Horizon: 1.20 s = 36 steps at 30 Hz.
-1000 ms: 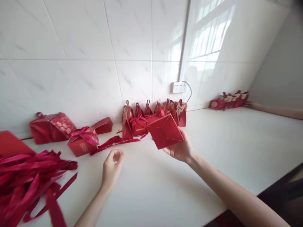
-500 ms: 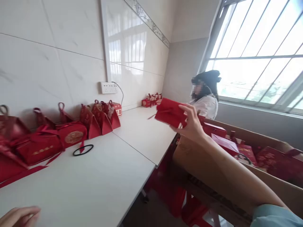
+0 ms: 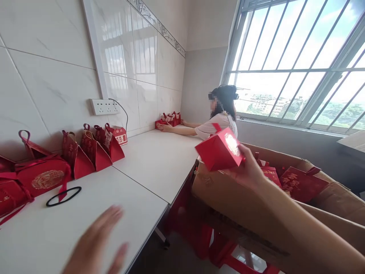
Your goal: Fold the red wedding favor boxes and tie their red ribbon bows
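My right hand (image 3: pixel 251 167) is closed round one end of a red gift box (image 3: pixel 219 152) with a gold round print, held in the air beside the table's edge and over the cardboard box. My left hand (image 3: pixel 97 239), a little blurred, is above the front of the white table (image 3: pixel 137 190), its fingers apart and nothing in them. Past its fingertips, to the left, a black ring-shaped band (image 3: pixel 64 196) lies on the table against a red ribbon.
Several red gift boxes (image 3: pixel 76 158) line the wall at left. A large cardboard box (image 3: pixel 228 190) holding red packages stands at right, above red stools (image 3: pixel 216 247). Farther back, a person (image 3: pixel 221 110) reaches both hands to small red boxes (image 3: pixel 168 120).
The view has turned right. My left hand has come up and forward over the table. The red box in my right hand has turned, now showing its gold print.
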Each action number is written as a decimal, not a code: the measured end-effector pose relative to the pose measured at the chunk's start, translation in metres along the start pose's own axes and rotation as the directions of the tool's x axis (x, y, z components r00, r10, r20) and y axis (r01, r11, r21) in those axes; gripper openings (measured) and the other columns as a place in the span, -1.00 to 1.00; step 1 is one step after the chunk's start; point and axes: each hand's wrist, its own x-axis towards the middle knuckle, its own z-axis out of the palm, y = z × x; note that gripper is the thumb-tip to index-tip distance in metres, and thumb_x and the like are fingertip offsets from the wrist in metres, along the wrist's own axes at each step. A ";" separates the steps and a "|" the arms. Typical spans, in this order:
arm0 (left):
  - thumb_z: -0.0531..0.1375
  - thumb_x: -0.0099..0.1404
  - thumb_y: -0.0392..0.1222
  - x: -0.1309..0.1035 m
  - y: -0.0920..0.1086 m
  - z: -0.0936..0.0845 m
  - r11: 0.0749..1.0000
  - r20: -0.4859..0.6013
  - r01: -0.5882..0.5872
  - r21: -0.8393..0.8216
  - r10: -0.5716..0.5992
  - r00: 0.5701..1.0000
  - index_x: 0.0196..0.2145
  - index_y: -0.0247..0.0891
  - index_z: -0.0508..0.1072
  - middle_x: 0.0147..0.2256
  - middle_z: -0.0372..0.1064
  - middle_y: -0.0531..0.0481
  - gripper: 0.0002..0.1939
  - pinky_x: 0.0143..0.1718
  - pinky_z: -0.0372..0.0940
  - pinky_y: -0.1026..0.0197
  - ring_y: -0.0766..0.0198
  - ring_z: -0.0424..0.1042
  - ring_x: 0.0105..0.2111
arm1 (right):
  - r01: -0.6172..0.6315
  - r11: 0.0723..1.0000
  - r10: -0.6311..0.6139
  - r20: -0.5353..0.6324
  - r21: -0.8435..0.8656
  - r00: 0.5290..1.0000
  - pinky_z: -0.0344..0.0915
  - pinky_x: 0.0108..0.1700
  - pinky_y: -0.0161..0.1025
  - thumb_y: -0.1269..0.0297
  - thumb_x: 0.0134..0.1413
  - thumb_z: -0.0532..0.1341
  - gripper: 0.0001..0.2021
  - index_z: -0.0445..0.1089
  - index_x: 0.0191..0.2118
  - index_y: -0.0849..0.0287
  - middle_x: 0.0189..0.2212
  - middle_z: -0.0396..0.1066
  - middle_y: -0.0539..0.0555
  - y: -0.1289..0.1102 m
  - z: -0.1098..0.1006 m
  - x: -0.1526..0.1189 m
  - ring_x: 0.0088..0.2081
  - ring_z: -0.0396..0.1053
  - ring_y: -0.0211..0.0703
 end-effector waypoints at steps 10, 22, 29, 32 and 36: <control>-0.07 0.39 -0.13 -0.012 0.070 0.103 0.991 0.052 -0.039 0.124 0.033 0.998 0.37 -0.27 -0.30 0.25 0.11 -0.28 -0.31 0.10 0.23 -0.04 0.01 0.32 0.14 | -0.198 0.968 0.160 0.231 0.153 0.960 0.50 -0.19 -0.18 0.05 0.04 0.18 -0.64 0.31 -0.11 0.19 -0.26 0.48 0.12 0.039 0.013 -0.045 -0.20 0.48 -0.08; -0.11 0.31 -0.12 -0.029 0.006 0.083 0.925 0.173 -0.156 0.347 0.100 0.980 0.04 -0.33 0.44 0.11 0.34 -0.26 -0.49 0.04 0.28 -0.17 -0.12 0.34 0.11 | 0.473 0.215 -0.743 0.172 -0.855 0.647 0.36 -0.02 0.08 -0.07 -0.21 0.32 -0.38 0.18 -0.03 0.08 -0.16 0.35 0.09 -0.062 -0.110 0.035 -0.13 0.38 0.04; -0.17 0.30 -0.15 -0.041 0.006 0.088 0.914 0.197 -0.111 0.391 0.035 0.980 0.02 -0.47 0.46 0.07 0.36 -0.38 -0.43 0.01 0.26 -0.29 -0.18 0.39 0.04 | 0.474 0.139 -0.643 0.285 -0.870 0.711 0.28 0.04 0.10 -0.09 -0.27 0.36 -0.34 0.21 -0.04 0.12 -0.09 0.34 0.15 -0.052 -0.095 0.076 -0.08 0.35 0.05; -0.19 0.32 -0.18 -0.040 0.012 0.085 0.904 0.209 -0.105 0.415 0.018 0.978 0.03 -0.46 0.46 0.08 0.35 -0.36 -0.44 0.02 0.27 -0.26 -0.15 0.39 0.05 | 0.487 0.125 -0.561 0.343 -0.864 0.753 0.27 0.07 0.05 -0.07 -0.21 0.35 -0.35 0.21 0.00 0.11 -0.05 0.36 0.14 -0.029 -0.081 0.088 -0.05 0.35 0.02; -0.18 0.32 -0.22 -0.043 0.013 0.086 0.889 0.246 -0.078 0.451 -0.039 0.969 0.09 -0.44 0.41 0.14 0.29 -0.32 -0.45 0.10 0.24 -0.23 -0.09 0.34 0.12 | 0.443 0.127 -0.436 0.352 -0.887 0.829 0.24 0.09 0.12 0.00 -0.24 0.39 -0.38 0.25 -0.04 0.16 -0.06 0.38 0.20 -0.005 -0.069 0.098 -0.03 0.35 0.11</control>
